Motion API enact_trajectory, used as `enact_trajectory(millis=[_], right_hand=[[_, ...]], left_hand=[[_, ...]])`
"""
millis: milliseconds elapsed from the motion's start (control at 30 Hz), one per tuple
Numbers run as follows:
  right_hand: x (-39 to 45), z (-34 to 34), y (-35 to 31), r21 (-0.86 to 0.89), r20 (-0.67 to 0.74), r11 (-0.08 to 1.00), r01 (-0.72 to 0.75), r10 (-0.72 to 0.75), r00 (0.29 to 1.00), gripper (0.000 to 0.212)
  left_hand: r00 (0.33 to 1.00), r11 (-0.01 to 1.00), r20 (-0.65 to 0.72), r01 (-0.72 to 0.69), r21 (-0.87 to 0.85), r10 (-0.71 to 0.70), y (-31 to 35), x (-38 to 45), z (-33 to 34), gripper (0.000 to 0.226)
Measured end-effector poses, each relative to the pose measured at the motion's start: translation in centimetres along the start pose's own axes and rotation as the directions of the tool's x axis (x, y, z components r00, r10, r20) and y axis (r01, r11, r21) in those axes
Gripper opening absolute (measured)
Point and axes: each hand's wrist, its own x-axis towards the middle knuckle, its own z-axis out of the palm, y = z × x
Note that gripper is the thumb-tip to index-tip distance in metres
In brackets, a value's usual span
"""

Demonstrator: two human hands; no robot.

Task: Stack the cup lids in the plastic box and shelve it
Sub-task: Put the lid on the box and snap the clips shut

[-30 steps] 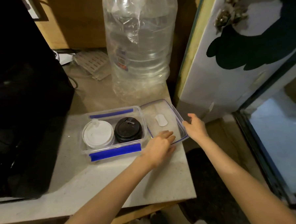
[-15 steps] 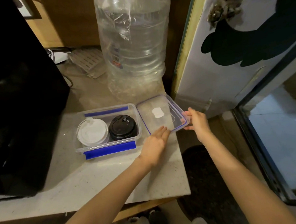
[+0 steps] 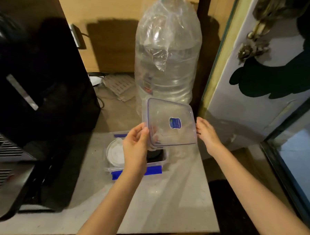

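Both hands hold the clear box lid (image 3: 170,122) up in the air above the table (image 3: 163,197), tilted so its face with a small blue sticker turns toward the camera. The left hand (image 3: 135,145) pinches the lid's left edge, thumb in front and fingers behind, so its grip is clenched on the lid. The right hand (image 3: 206,130) presses against the lid's right edge with its grip closed on that rim.

Below and partly hidden behind the left hand, the plastic box (image 3: 135,165) sits open on the table, its blue clip (image 3: 153,170) flap on the near side. Inside it, the white cup lid (image 3: 114,152) lies in the left half, and the black cup lid (image 3: 153,155) lies in the right half, mostly covered by the raised lid and the left hand.

A large clear water bottle (image 3: 167,62) with a green cap stands on the table just behind the box. A black appliance (image 3: 32,84) fills the left side, and a white door panel (image 3: 257,94) stands at the right
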Motion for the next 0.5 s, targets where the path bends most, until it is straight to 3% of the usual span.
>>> enact_trajectory(millis=[67, 167, 267, 333, 500], right_hand=[[-0.1, 1.4, -0.2, 0.08, 0.005, 0.997, 0.006, -0.006, 1.0, 0.038], [-0.9, 4.0, 0.0, 0.124, -0.005, 0.989, 0.082, -0.082, 0.997, 0.034], [-2.4, 6.9, 0.5, 0.039, -0.006, 0.991, 0.13, -0.129, 0.992, 0.032], [-3.6, 8.7, 0.9, -0.114, -0.006, 0.976, 0.188, -0.19, 0.982, 0.032], [-5.0, 10.3, 2.6, -0.278, 0.009, 0.934, 0.222, -0.229, 0.973, 0.03]], left_hand=[[0.998, 0.993, 0.005, 0.068, -0.095, -0.068, 0.8, 0.8, -2.1, 0.026], [0.993, 0.994, -0.092, 0.073, -0.081, -0.08, 1.5, 1.7, -5.2, 0.031], [0.972, 0.971, -0.234, 0.051, 0.234, 0.005, 1.1, 2.1, -7.2, 0.041], [0.963, 0.909, -0.263, 0.057, 0.412, 0.058, 0.5, 1.9, -8.3, 0.045], [0.971, 0.814, -0.231, 0.09, 0.574, 0.056, -0.7, 2.0, -9.9, 0.037]])
